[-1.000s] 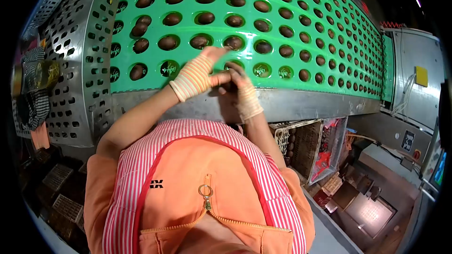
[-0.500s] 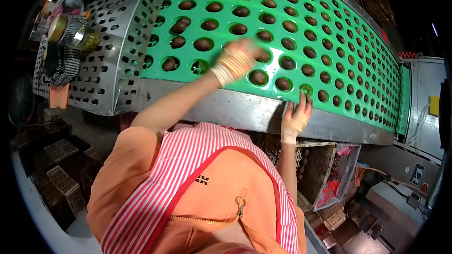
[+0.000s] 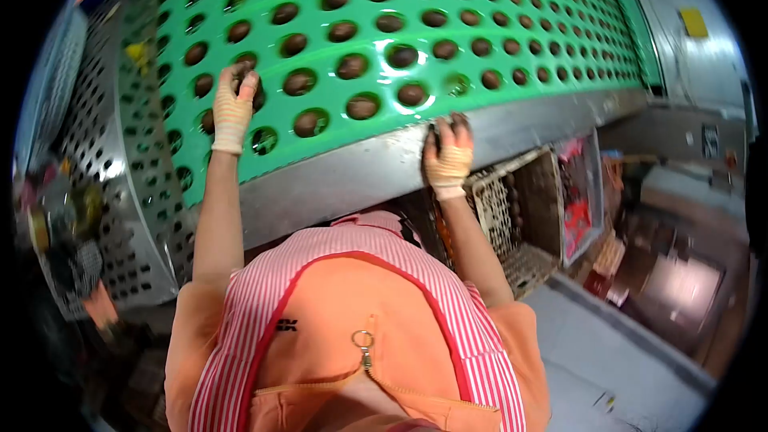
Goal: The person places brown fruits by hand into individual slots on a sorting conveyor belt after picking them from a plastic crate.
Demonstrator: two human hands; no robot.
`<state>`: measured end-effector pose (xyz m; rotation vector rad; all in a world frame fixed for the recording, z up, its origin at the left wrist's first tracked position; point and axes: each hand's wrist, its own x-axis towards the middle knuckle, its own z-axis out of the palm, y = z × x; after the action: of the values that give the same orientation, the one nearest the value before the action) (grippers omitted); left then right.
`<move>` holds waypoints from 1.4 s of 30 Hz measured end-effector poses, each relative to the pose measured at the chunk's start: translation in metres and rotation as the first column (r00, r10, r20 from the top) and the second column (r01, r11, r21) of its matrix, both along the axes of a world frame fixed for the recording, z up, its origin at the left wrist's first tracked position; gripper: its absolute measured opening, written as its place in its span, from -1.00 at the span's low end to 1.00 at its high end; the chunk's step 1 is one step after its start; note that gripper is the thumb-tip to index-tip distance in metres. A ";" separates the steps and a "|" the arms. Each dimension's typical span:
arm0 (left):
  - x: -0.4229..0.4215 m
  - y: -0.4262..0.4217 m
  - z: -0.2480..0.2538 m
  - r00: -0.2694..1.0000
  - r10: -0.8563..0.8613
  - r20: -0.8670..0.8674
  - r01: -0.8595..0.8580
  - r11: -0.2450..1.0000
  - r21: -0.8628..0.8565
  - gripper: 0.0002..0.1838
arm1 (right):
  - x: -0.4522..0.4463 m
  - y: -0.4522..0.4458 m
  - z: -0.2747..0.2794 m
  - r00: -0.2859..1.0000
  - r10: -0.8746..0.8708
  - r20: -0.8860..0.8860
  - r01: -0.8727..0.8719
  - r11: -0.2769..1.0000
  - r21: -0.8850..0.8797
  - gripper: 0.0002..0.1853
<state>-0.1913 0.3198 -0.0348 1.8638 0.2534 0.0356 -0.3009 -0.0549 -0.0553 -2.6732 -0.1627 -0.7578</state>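
The green perforated sheet has rows of round holes, most holding a brown egg-shaped item. At its left part, my left hand, in a striped fingerless glove, has thumb and fingers closed around a brown item; another brown item lies against the thumb side, partly hidden. My right hand, gloved alike, rests at the metal edge below the sheet. Its dark fingertips are bent and slightly apart, with no item visible in them. Just above it, one hole shows no brown item.
A perforated metal guard stands on the left, with a jar beside it. Below the metal edge at right are a plastic crate and a grey bin with red things inside. A metal cabinet stands at far right.
The view has shifted. My left hand has gone from mid-sheet to two items crowded together at the left. My hands were close together first; my right hand has since come off the front row onto the edge.
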 end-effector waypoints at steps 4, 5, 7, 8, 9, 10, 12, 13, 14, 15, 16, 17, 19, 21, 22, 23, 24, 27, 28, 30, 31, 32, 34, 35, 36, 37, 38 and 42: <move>-0.006 -0.112 0.022 0.887 -0.402 -0.228 0.056 0.583 -0.811 -0.58 | 0.000 -0.002 -0.004 0.998 -0.005 0.056 0.002 0.999 0.048 -0.62; -0.002 -0.133 0.012 0.823 -0.542 -0.171 0.128 0.470 -0.873 -0.58 | -0.001 -0.004 -0.006 0.997 -0.003 0.075 -0.003 0.996 0.085 -0.64; 0.007 -0.183 0.025 0.737 -0.657 -0.161 0.362 0.585 -0.726 -0.56 | -0.008 -0.004 -0.005 0.998 -0.063 -0.017 0.065 0.988 0.144 -0.69; 0.015 -0.207 0.020 0.717 -0.684 -0.135 0.495 0.636 -0.591 -0.55 | -0.008 -0.007 -0.002 0.998 -0.026 0.060 0.015 0.983 0.182 -0.72; 0.019 -0.236 0.017 0.747 -0.664 -0.027 0.594 0.685 -0.421 -0.53 | -0.010 -0.007 0.000 0.997 -0.031 0.072 0.014 0.974 0.228 -0.72; 0.030 -0.259 0.008 0.748 -0.659 0.080 0.663 0.748 -0.029 -0.50 | -0.011 -0.009 -0.005 0.988 -0.025 0.154 -0.014 0.968 0.251 -0.68; 0.045 -0.304 -0.012 0.613 -0.699 0.368 0.507 0.705 0.495 -0.48 | -0.021 -0.008 -0.008 0.972 -0.096 0.213 0.008 0.925 0.380 -0.65; 0.048 -0.321 -0.019 0.560 -0.747 0.358 0.500 0.649 0.573 -0.48 | -0.036 -0.010 -0.002 0.976 -0.110 0.191 0.023 0.912 0.409 -0.66; 0.048 -0.338 -0.026 0.511 -0.789 0.341 0.481 0.591 0.647 -0.47 | -0.051 -0.019 0.004 0.979 -0.116 0.166 0.032 0.897 0.440 -0.68; 0.050 -0.347 -0.032 0.471 -0.869 0.153 0.494 0.403 0.770 -0.45 | -0.069 -0.039 0.013 0.973 -0.129 0.191 0.038 0.908 0.418 -0.72; 0.048 -0.352 -0.053 0.501 -0.857 0.124 0.451 0.381 0.807 -0.44 | -0.087 -0.065 0.018 0.982 -0.164 0.093 0.120 0.925 0.362 -0.74; 0.048 -0.354 -0.059 0.540 -0.836 0.101 0.454 0.390 0.801 -0.43 | -0.106 -0.099 0.014 0.983 -0.174 -0.049 0.180 0.917 0.357 -0.78; 0.039 -0.358 -0.054 0.612 -0.790 0.047 0.389 0.351 0.852 -0.42 | -0.148 -0.167 -0.016 0.876 -0.478 -0.069 0.407 0.655 0.637 -0.84; 0.014 -0.350 -0.027 0.589 -0.799 0.121 0.239 0.315 0.918 -0.41 | -0.193 -0.234 -0.021 0.500 -0.642 -0.582 0.840 0.197 0.505 -0.82; 0.007 -0.338 -0.023 0.550 -0.817 0.173 0.267 0.367 0.891 -0.40 | -0.212 -0.267 -0.031 0.367 -0.707 -0.604 0.929 0.256 0.266 -0.69; -0.007 -0.330 -0.017 0.579 -0.795 0.183 0.287 0.409 0.866 -0.41 | -0.233 -0.298 -0.065 0.248 -0.715 -0.653 0.965 0.122 0.232 -0.61; -0.029 -0.322 -0.006 0.605 -0.774 0.187 0.295 0.436 0.850 -0.42 | -0.251 -0.321 -0.099 0.127 -0.704 -0.699 0.982 -0.011 0.189 -0.51; -0.072 -0.291 0.004 0.556 -0.805 0.208 0.301 0.427 0.853 -0.43 | -0.270 -0.348 -0.131 -0.020 -0.483 -0.875 0.983 -0.168 0.071 -0.28; -0.084 -0.283 0.010 0.517 -0.832 0.203 0.296 0.396 0.869 -0.44 | -0.270 -0.350 -0.147 -0.029 -0.486 -0.874 0.979 -0.191 0.074 -0.24; -0.107 -0.257 -0.008 0.583 -0.800 0.143 0.236 0.335 0.912 -0.45 | -0.263 -0.359 -0.186 -0.117 -0.588 -0.800 0.985 -0.174 -0.015 -0.19; -0.117 -0.248 -0.017 0.596 -0.794 0.121 0.259 0.332 0.907 -0.47 | -0.259 -0.362 -0.193 -0.077 -0.618 -0.782 0.991 -0.131 0.006 -0.23; -0.126 -0.242 -0.016 0.616 -0.781 0.101 0.271 0.330 0.904 -0.48 | -0.256 -0.357 -0.196 -0.023 -0.642 -0.767 0.996 -0.078 0.036 -0.26; -0.131 -0.250 -0.004 0.665 -0.740 0.105 0.247 0.350 0.903 -0.53 | -0.240 -0.345 -0.189 -0.069 -0.722 -0.689 0.997 -0.065 -0.031 -0.29; -0.130 -0.250 -0.003 0.663 -0.741 0.111 0.245 0.355 0.902 -0.53 | -0.231 -0.336 -0.181 -0.104 -0.726 -0.680 0.994 -0.092 -0.054 -0.31; -0.130 -0.250 -0.004 0.656 -0.745 0.120 0.250 0.364 0.897 -0.52 | -0.223 -0.330 -0.169 -0.146 -0.734 -0.663 0.989 -0.126 -0.079 -0.34; -0.130 -0.249 -0.004 0.657 -0.742 0.133 0.247 0.379 0.892 -0.51 | -0.221 -0.329 -0.167 -0.119 -0.703 -0.701 0.990 -0.140 -0.028 -0.36; -0.130 -0.248 -0.004 0.652 -0.743 0.149 0.247 0.394 0.885 -0.50 | -0.219 -0.328 -0.166 -0.095 -0.669 -0.737 0.987 -0.161 0.020 -0.37; -0.135 -0.245 -0.003 0.698 -0.709 0.100 0.262 0.383 0.886 -0.45 | -0.212 -0.324 -0.165 -0.038 -0.633 -0.773 0.998 -0.069 0.007 -0.37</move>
<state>-0.3260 0.0750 -0.0379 2.7339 -0.8920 0.2206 -0.5125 -0.3789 -0.2199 -1.7536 1.9740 -0.0758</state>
